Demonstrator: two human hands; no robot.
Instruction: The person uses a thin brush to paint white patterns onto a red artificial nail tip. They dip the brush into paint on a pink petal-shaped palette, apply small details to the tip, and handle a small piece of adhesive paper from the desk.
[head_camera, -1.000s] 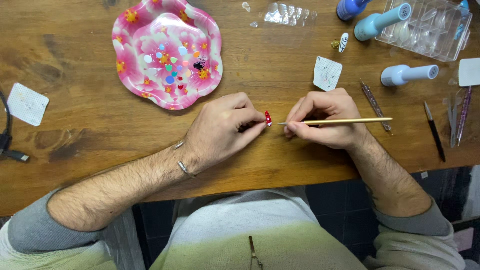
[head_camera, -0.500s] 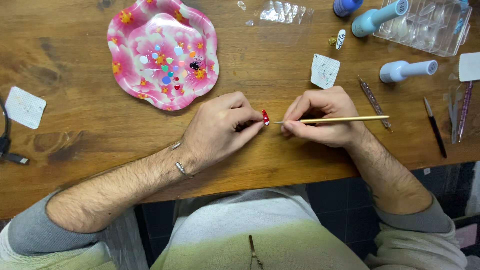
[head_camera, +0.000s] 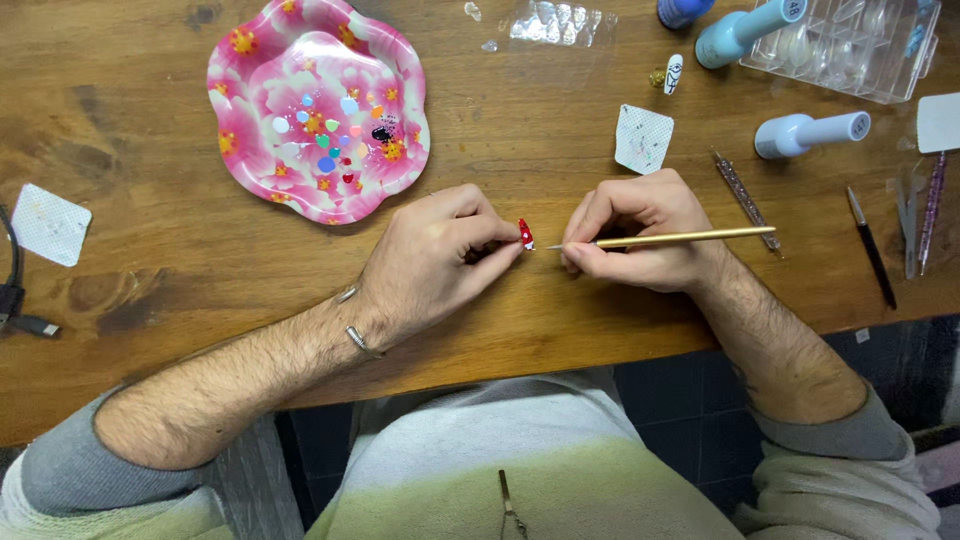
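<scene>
Left hand (head_camera: 435, 260): I'm pinching a red nail (head_camera: 525, 234) (possibly dotted) between fingertips.
Right hand (head_camera: 640, 232): I'm gripping a brush (head_camera: 680, 238), fingers pressed together, tip just beside the nail.

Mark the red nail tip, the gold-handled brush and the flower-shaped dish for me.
red nail tip (head_camera: 525, 234): head view, middle of its red face.
gold-handled brush (head_camera: 690, 238): head view, bare gold shaft beyond the fingers.
flower-shaped dish (head_camera: 235, 95): head view, pink left rim.
</scene>
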